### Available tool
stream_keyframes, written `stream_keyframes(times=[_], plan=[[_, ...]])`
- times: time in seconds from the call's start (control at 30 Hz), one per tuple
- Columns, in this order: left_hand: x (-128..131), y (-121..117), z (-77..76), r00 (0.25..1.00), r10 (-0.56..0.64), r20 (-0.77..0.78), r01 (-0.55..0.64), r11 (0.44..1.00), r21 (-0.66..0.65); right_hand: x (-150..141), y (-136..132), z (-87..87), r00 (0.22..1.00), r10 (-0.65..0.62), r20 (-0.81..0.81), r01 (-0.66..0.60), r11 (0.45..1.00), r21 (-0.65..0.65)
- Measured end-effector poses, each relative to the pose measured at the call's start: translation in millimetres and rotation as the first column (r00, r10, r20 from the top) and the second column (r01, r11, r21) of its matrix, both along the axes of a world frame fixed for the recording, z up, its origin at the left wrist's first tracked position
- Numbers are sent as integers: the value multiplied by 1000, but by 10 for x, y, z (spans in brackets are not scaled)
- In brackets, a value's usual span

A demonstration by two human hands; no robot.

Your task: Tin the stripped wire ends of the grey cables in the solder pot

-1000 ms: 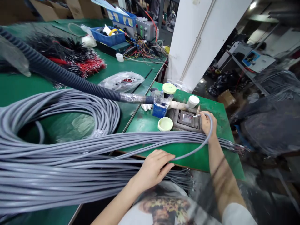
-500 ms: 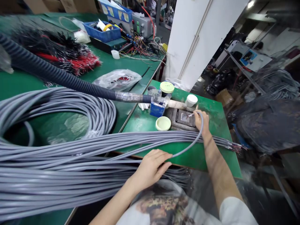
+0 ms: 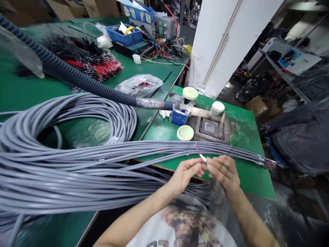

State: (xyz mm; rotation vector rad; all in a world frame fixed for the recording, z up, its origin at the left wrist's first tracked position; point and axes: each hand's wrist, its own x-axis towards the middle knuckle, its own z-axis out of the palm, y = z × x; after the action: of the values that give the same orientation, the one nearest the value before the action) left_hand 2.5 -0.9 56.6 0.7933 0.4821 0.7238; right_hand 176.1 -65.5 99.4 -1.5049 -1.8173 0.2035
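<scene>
The end of a grey cable [image 3: 203,157], with a white band and thin reddish wires fanned out at its tip, sticks up between my two hands. From the left, my left hand [image 3: 187,173] pinches it with thumb and fingertips. My right hand [image 3: 224,172] has its fingers closed round it from the other side, slightly blurred. Just behind the hands, a long bundle of grey cables [image 3: 164,147] lies across the bench, its stripped ends at the right. Beyond that bundle sits a dark solder pot [image 3: 210,128] with a shiny square of molten metal.
Near the pot stand an open pale tub [image 3: 185,132], a white-lidded jar [image 3: 217,108] and a yellow-lidded jar [image 3: 190,93]. A dark corrugated hose [image 3: 102,87] reaches over the bench to a blue box [image 3: 179,117]. A large cable coil [image 3: 123,120] lies at left.
My right hand has drawn the cable end back from the pot toward me. My left hand has moved right and up to meet it. The view has shifted slightly.
</scene>
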Motion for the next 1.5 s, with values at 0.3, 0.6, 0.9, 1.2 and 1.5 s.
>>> stream_keyframes(times=[0.3,0.6,0.9,1.2,1.5], plan=[[28,-83,-11,979,108,-173,-80,984,160,106,-337,-388,976,220,0,-219,974,-55],[81,-111,51,951,161,-263,-13,872,489,-94,-357,-376,981,6,-195,-55,968,-243],[81,-101,46,954,137,-268,12,872,490,-77,-368,-416,962,-13,-274,-72,951,-299],[87,-31,78,999,11,-39,-10,1000,20,-64,-400,-432,948,-69,-312,-45,939,-342],[137,-33,78,983,141,-116,-144,989,-20,-152,-362,-412,912,-121,-391,-33,930,-365]])
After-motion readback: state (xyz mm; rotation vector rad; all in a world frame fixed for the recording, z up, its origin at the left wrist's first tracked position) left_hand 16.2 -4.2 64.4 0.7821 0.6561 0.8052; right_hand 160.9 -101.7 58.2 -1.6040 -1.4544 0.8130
